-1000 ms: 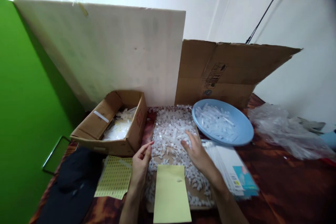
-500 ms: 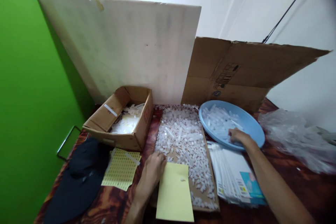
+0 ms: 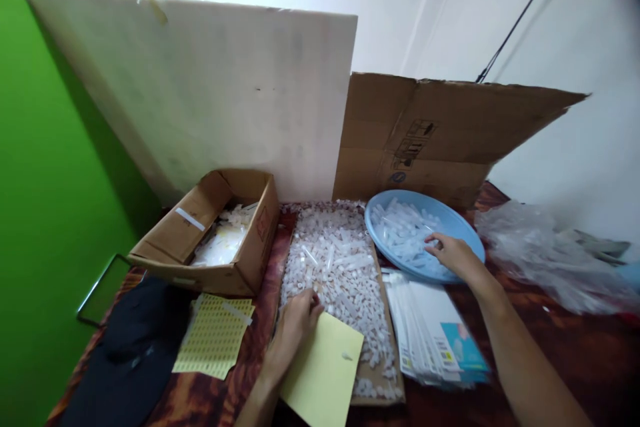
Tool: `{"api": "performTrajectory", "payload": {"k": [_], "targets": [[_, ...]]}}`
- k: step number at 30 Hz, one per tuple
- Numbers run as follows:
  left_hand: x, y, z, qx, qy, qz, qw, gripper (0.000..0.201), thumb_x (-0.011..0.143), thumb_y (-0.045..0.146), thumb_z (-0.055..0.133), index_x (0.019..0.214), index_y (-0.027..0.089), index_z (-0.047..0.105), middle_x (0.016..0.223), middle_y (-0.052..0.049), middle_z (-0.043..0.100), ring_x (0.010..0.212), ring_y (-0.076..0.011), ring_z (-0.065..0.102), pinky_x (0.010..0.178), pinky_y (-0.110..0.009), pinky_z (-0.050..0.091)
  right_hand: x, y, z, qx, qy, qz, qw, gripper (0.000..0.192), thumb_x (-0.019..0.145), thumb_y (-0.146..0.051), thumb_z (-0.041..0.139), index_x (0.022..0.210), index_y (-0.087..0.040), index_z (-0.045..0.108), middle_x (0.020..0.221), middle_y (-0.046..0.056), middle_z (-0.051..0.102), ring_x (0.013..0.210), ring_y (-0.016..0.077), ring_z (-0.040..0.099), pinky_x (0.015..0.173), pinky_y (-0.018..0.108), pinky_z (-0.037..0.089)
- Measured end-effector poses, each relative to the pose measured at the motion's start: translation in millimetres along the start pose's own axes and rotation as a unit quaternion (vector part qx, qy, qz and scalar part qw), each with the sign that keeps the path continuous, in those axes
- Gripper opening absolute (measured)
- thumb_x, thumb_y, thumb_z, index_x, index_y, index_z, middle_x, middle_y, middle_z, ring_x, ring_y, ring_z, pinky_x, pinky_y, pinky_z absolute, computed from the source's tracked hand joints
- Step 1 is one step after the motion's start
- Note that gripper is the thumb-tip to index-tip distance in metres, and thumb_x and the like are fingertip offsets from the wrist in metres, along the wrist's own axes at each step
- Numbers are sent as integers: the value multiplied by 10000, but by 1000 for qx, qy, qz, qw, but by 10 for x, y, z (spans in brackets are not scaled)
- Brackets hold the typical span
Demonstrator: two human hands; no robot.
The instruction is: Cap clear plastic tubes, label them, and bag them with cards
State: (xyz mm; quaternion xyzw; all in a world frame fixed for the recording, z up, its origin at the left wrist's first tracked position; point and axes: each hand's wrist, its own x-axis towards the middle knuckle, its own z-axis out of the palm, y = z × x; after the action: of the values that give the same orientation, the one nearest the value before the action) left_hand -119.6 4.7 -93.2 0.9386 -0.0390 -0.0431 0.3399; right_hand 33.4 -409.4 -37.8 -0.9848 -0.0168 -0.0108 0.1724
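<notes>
Change: the yellow sheet point(image 3: 323, 373) had swung round since half a second before, its near end now pointing down-left; the right hand point(image 3: 453, 255) had stayed at the basin, fingers shifted slightly among the tubes.
Left hand: the left hand point(image 3: 295, 323) lay on the near edge of the pile of small white caps point(image 3: 337, 273), fingers curled and closed down; whether they pinched a cap or the sheet's corner, I couldn't tell.
Right hand: reached into the blue basin point(image 3: 470, 243), fingers loosely spread and bent over the clear tubes point(image 3: 403, 230); a grip on any one tube couldn't be made out.
Caps: spread over a flat cardboard piece point(image 3: 377, 390), between the open cardboard box point(image 3: 250, 260) and the basin.
Yellow sheet: tilted, partly over the caps, touching the left hand.
Beside: a stack of printed cards point(image 3: 430, 330) just below the basin; a dotted yellow label sheet point(image 3: 213, 340) by the box; a black cloth point(image 3: 135, 353) at left; crumpled clear plastic point(image 3: 540, 253) at right.
</notes>
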Motion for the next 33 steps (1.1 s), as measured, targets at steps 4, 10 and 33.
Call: {"api": "performTrajectory", "payload": {"k": [4,10,33], "targets": [[41,10,26,-18,1,-9,1000,126,954,297,558,899,199,616,865,-51,710,799,-212,650,695,-289,394,-416,-338,-210,173,71,-17,982,252,848,-446,640,933,-225,554,711,7,652,578,178,591,595,279,431],[92,33,65,-124,75,41,989,277,1000,324,421,979,191,664,1002,-109,699,975,-255,641,890,-378,464,-1181,-1055,-234,430,85,34,898,373,862,-513,683,1088,-244,558,631,-49,530,491,128,427,465,235,321],[-142,461,-345,-585,110,-25,803,653,858,405,761,1406,203,471,1217,-163,697,1120,-281,682,986,-394,513,-1635,-2628,1105,677,-195,-78,706,401,964,-573,566,850,-190,526,631,-63,394,506,81,319,464,224,247]]}}
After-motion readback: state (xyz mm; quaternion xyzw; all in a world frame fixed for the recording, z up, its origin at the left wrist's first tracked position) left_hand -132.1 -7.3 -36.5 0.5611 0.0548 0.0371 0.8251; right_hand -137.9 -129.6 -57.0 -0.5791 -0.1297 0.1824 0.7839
